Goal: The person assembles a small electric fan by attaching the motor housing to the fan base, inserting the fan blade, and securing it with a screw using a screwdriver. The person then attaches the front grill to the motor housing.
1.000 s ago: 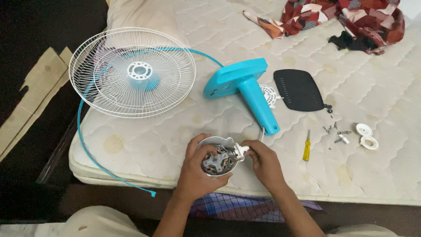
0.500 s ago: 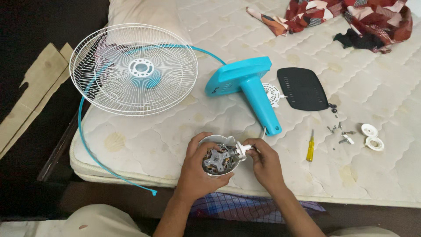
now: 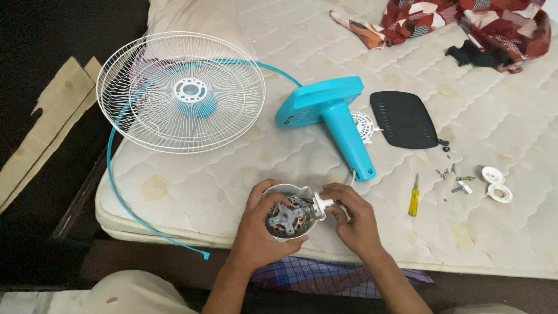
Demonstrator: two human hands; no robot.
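Observation:
My left hand (image 3: 260, 228) cups a white fan motor housing (image 3: 289, 216) from the left and below; its open face shows copper windings and a grey metal bracket. My right hand (image 3: 353, 218) grips the white neck piece (image 3: 323, 204) that sticks out of the housing's right side. Both hands hold the motor just above the near edge of the mattress (image 3: 221, 174). A blue fan stand with its base (image 3: 325, 113) lies on its side just beyond my hands.
White wire fan grilles (image 3: 181, 92) with a blue rim band lie at the mattress's left. A black cover plate (image 3: 404, 118), a yellow screwdriver (image 3: 414, 199), several loose screws (image 3: 450, 174) and two white caps (image 3: 497, 184) lie at the right. Patterned cloth (image 3: 453, 20) is at the far right.
My right hand has shifted its fingers further over the neck piece and closer to the housing. The view has drifted slightly; nothing on the mattress has moved.

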